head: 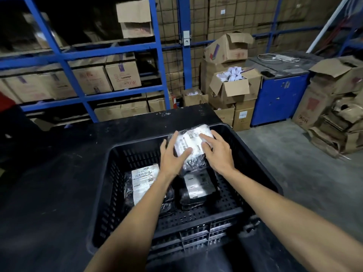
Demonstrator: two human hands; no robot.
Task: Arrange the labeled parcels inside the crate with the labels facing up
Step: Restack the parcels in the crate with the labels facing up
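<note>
While two hands (194, 154) grip one parcel (191, 143), two parcels (143, 183) below, one crate (261, 173)

One head-worn view looks forward and down, close over a black crate (255, 173) at centre. Both forearms enter from 6 o'clock. Blue shelving (110, 54) stands farther off toward 11 o'clock, floor at 3 o'clock.
</note>
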